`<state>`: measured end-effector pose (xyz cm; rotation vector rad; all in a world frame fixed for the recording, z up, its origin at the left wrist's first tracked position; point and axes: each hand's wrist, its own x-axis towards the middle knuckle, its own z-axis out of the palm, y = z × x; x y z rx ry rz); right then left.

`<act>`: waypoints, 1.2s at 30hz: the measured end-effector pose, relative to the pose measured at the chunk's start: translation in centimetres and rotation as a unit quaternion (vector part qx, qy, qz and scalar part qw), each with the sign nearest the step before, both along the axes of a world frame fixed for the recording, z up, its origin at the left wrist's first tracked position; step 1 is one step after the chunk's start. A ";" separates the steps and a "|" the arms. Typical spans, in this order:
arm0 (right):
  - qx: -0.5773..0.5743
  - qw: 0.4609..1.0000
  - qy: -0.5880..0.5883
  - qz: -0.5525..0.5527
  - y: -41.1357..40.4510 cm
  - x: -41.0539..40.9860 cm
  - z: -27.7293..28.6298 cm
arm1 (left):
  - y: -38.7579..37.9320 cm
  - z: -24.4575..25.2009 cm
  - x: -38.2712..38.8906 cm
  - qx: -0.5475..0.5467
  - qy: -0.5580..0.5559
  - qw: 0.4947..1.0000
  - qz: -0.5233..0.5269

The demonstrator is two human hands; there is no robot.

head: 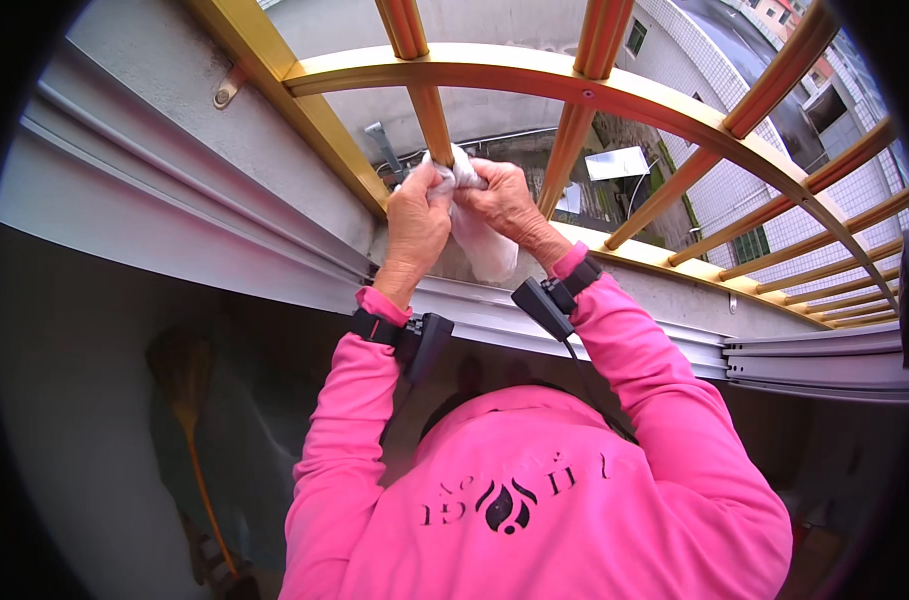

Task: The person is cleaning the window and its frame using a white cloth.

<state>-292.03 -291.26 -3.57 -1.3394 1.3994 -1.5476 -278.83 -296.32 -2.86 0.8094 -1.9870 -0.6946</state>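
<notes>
A white cloth [484, 238] is wrapped around the lower part of a gold-coloured metal bar [429, 120] of the window guard. My left hand [417, 217] pinches the cloth on the bar's left side. On the other side, my right hand [505, 199] grips the bunched cloth close to the bar, its fingers near those of the left. The loose end of the cloth hangs below both hands, over the sill. Part of the bar inside the cloth is hidden. Both wrists carry black strapped devices over pink sleeves.
A curved gold rail [499, 69] crosses the bars, and a thick gold post [327, 142] rises at the left. Window tracks [199, 202] run below the sill. Beyond the bars lies a lower ledge with a white panel [616, 163]. A broom [188, 405] stands indoors at lower left.
</notes>
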 end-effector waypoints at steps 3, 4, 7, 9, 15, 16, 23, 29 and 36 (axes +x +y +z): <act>0.083 0.993 0.078 -0.038 0.2 0.4 -5.0 | 0.8 -3.1 -0.4 0.054 -0.095 0.994 0.012; 0.089 0.989 0.106 -0.050 0.0 0.5 -5.4 | 0.9 -3.7 -0.4 0.091 -0.139 0.986 0.029; 0.088 0.980 0.172 -0.041 -1.0 0.6 -3.7 | -0.1 -4.3 0.0 0.181 -0.049 0.982 0.019; 0.030 0.992 0.117 -0.039 -0.3 0.4 -0.7 | -0.5 -2.6 0.5 0.157 0.015 0.988 0.001; -0.150 0.987 -0.045 -0.018 -0.9 0.6 8.7 | 1.7 10.3 -0.5 0.092 0.216 0.972 -0.027; -0.136 0.990 -0.012 -0.021 -0.9 0.6 7.8 | 2.0 9.3 -0.5 0.111 0.215 0.970 -0.021; 0.064 0.993 0.061 -0.072 3.2 0.3 0.4 | 3.3 -1.4 2.5 0.199 0.029 0.979 0.017; -0.100 0.991 0.077 0.040 7.7 1.6 6.1 | 6.2 -0.6 8.0 0.059 -0.062 0.983 0.159; -0.165 0.975 0.146 0.014 2.8 5.6 2.7 | 8.7 -3.9 10.5 0.108 -0.094 0.981 0.131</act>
